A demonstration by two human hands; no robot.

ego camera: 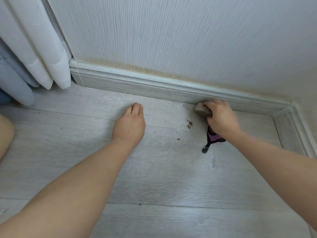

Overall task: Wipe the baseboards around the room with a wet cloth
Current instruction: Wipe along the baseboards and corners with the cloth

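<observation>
My right hand [221, 118] grips cloth [202, 110] against baseboard [145, 86], 2 o'clock; left hand [131, 121] flat, fingers straight, on floor [163, 177].

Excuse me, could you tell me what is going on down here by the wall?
A person is kneeling on the floor, wiping the baseboard. The right hand grips a bunched grey-brown cloth and holds it against the foot of the baseboard, not far from the right-hand corner. The left hand rests on the floor. Crumbs of dirt lie on the floor just left of the cloth, and a brownish stain runs along the wall above the baseboard.
</observation>
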